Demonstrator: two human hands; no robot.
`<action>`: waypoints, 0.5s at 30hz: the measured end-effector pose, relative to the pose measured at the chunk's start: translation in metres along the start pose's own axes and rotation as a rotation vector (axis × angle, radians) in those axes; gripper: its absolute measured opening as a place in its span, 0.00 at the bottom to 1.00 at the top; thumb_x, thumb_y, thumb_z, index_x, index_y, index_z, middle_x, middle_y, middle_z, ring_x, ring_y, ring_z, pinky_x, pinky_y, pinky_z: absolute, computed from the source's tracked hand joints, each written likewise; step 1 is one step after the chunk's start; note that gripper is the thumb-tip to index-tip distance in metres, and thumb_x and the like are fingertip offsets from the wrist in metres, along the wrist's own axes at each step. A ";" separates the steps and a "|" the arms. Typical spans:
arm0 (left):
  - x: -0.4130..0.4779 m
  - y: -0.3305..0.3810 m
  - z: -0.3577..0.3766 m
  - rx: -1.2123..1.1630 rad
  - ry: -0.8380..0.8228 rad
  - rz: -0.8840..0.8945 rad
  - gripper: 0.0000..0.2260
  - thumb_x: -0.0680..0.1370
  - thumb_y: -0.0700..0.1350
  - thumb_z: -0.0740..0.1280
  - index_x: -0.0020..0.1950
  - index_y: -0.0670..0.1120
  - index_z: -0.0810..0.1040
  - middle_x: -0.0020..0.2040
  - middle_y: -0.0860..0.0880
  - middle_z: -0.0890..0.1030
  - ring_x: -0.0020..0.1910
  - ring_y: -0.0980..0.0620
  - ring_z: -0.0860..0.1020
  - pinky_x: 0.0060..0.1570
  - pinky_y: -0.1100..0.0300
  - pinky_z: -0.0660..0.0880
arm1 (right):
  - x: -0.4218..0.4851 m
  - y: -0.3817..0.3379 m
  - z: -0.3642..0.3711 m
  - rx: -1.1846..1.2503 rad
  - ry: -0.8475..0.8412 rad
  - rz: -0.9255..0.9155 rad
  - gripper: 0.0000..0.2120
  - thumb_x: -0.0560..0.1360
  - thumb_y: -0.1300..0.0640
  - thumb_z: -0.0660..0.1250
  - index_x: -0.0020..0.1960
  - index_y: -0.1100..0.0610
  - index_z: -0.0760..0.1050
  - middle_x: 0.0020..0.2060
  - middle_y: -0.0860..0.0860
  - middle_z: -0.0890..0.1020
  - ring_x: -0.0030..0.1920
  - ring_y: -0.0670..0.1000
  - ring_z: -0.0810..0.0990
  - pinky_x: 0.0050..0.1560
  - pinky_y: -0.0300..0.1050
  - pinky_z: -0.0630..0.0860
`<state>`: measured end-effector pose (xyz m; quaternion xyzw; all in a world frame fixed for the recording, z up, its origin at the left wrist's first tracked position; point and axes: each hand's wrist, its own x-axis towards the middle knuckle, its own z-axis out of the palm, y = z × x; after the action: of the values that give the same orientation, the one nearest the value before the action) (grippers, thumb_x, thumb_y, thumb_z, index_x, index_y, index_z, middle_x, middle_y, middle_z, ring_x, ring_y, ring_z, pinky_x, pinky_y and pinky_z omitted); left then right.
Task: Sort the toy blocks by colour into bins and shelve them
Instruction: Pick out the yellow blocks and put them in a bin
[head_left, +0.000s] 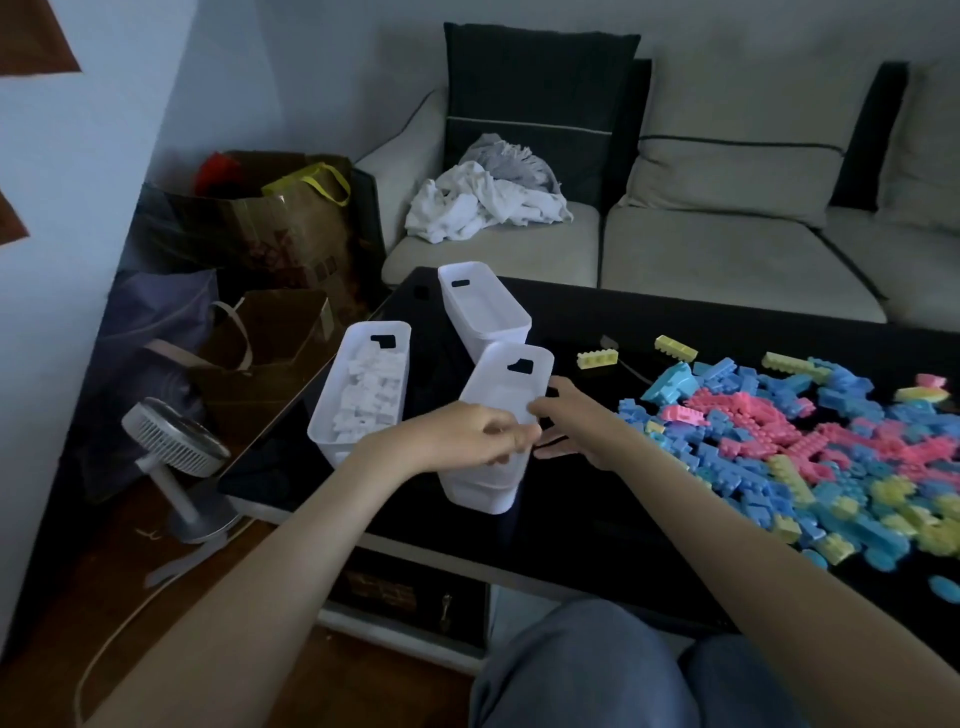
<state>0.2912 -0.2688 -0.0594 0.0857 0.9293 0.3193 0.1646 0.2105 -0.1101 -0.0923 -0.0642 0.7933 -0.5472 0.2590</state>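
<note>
Nearest white bin (506, 384) was recorded at the near left of the black counter (597, 499), tilted. Its near rim was pinched by the left hand (467, 434). Its right wall was touched by the right hand (576, 421); whether that hand gripped could not be told. Mixed blocks (779, 441) were heaped to the right.

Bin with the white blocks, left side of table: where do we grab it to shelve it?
Take the white-block bin by its two short end walls, from above, hooking into the handle slot in the far wall. The long walls are smooth and taper downward, so a side squeeze would likely slip. Near-wall slot: cannot tell.
</note>
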 end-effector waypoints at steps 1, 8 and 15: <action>0.004 0.000 -0.001 0.082 0.081 -0.024 0.17 0.77 0.65 0.57 0.46 0.55 0.77 0.43 0.56 0.79 0.47 0.57 0.77 0.46 0.62 0.72 | -0.001 -0.003 0.003 0.012 -0.050 -0.014 0.25 0.77 0.56 0.61 0.72 0.48 0.58 0.59 0.53 0.75 0.55 0.57 0.79 0.53 0.54 0.80; 0.035 0.034 -0.003 0.216 0.414 0.070 0.15 0.81 0.55 0.57 0.43 0.47 0.73 0.34 0.52 0.73 0.36 0.53 0.75 0.38 0.60 0.70 | -0.020 -0.013 -0.029 -0.306 -0.044 -0.140 0.16 0.80 0.55 0.57 0.67 0.50 0.68 0.59 0.50 0.76 0.56 0.49 0.76 0.59 0.47 0.76; 0.077 0.082 0.047 0.317 0.178 0.244 0.09 0.81 0.45 0.60 0.59 0.47 0.76 0.54 0.48 0.76 0.52 0.48 0.77 0.50 0.52 0.75 | -0.059 0.027 -0.121 -0.901 0.121 -0.063 0.09 0.77 0.56 0.63 0.56 0.57 0.73 0.50 0.50 0.76 0.46 0.48 0.73 0.46 0.41 0.69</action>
<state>0.2410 -0.1580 -0.0624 0.1936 0.9615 0.1930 0.0265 0.2081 0.0241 -0.0639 -0.1625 0.9637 -0.1579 0.1416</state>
